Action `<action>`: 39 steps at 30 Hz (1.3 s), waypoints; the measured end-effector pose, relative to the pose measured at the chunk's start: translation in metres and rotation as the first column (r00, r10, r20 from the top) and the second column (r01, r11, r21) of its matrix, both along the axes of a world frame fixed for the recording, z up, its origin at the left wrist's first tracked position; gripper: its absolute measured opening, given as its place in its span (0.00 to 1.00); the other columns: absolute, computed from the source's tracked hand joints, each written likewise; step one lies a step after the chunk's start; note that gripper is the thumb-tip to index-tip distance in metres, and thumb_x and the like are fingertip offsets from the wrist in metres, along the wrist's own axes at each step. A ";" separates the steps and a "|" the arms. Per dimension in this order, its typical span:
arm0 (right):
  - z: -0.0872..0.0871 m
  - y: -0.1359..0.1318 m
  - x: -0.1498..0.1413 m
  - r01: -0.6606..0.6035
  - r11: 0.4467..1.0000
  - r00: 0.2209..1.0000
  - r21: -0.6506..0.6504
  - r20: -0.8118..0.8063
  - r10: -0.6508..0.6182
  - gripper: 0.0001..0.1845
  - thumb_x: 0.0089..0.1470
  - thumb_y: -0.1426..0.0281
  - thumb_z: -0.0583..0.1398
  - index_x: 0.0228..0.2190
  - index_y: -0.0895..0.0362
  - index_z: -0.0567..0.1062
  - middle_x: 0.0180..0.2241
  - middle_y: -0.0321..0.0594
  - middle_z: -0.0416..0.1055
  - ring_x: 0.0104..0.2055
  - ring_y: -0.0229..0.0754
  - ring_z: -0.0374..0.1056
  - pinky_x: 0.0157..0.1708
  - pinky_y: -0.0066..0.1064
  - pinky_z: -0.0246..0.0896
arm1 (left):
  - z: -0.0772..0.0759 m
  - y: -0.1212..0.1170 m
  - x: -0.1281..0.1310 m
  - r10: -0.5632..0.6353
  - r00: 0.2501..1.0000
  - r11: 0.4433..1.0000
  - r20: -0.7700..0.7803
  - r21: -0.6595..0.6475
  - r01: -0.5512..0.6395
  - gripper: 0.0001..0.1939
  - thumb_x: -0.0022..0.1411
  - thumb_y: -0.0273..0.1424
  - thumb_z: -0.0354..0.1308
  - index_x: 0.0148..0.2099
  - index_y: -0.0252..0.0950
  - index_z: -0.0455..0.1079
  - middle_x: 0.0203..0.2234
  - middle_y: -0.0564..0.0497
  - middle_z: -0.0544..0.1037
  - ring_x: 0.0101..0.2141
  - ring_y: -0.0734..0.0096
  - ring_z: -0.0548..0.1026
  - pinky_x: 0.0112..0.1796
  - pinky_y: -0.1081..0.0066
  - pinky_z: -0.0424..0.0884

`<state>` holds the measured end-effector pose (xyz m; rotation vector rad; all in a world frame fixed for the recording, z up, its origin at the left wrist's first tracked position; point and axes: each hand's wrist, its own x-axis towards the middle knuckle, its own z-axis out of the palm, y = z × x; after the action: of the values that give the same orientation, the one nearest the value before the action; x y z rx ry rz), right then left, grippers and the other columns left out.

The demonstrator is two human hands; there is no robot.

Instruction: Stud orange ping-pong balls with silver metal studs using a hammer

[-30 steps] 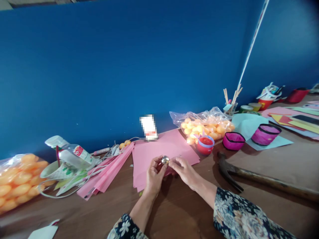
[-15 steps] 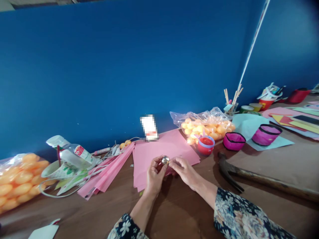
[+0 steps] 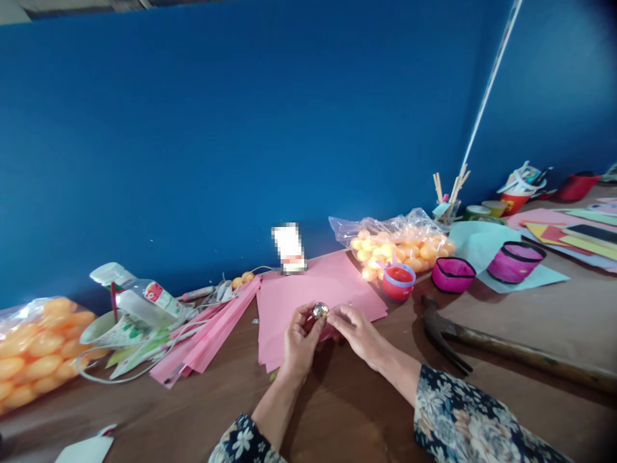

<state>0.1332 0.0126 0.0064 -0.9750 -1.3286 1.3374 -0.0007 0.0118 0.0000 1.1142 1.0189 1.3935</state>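
A small, shiny, silvery round piece is pinched between the thumb and fingers of my left hand. My right hand is closed, its thumb and index finger meeting at the right edge of that piece. Whether those fingertips grip the piece itself or something tiny on it, I cannot make out. Both hands hover over the near edge of a stack of pink paper. To their right stands a red cup with a lilac rim.
A claw hammer lies at the right, near two magenta fabric rings. Bags of orange balls sit behind and at far left. Pink strips, a plastic bottle and a white cable lie left. A blue wall closes off the back.
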 end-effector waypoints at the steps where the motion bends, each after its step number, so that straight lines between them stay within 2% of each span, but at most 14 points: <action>1: 0.000 0.000 0.000 0.001 1.000 1.000 -0.005 -0.003 -0.001 0.15 0.50 0.58 0.57 0.26 0.59 0.70 0.20 0.32 0.63 0.23 0.34 0.59 0.24 0.25 0.55 | 0.000 0.000 0.000 0.000 1.000 1.000 0.001 0.001 0.000 0.19 0.49 0.31 0.62 0.44 0.35 0.65 0.39 0.46 0.75 0.41 0.65 0.73 0.44 0.64 0.68; 24: -0.003 -0.001 -0.002 0.018 0.999 1.000 -0.029 -0.011 -0.018 0.13 0.50 0.60 0.57 0.27 0.58 0.70 0.21 0.33 0.67 0.22 0.34 0.61 0.23 0.25 0.56 | 0.000 0.000 0.001 0.003 1.000 1.000 0.010 0.025 -0.003 0.17 0.49 0.30 0.62 0.42 0.36 0.66 0.38 0.48 0.75 0.41 0.67 0.73 0.45 0.66 0.67; 31: 0.004 -0.002 -0.002 0.045 0.998 0.999 -0.049 0.004 -0.045 0.13 0.49 0.61 0.58 0.25 0.59 0.69 0.19 0.32 0.65 0.21 0.33 0.61 0.21 0.24 0.56 | 0.000 0.000 0.001 0.007 1.000 1.000 0.009 -0.014 -0.007 0.18 0.48 0.31 0.62 0.43 0.35 0.65 0.38 0.47 0.75 0.41 0.66 0.73 0.43 0.65 0.68; 39: 0.002 -0.001 -0.004 0.044 0.995 0.996 -0.093 -0.071 -0.051 0.14 0.46 0.59 0.59 0.24 0.59 0.69 0.20 0.33 0.68 0.23 0.35 0.65 0.25 0.26 0.60 | 0.002 -0.001 0.002 0.017 1.000 1.000 -0.017 -0.007 -0.017 0.18 0.48 0.31 0.62 0.43 0.35 0.65 0.38 0.46 0.75 0.40 0.65 0.73 0.43 0.64 0.69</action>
<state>0.1287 0.0112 0.0080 -1.0040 -1.1911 1.3941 0.0016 0.0104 0.0018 1.1162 1.0476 1.3949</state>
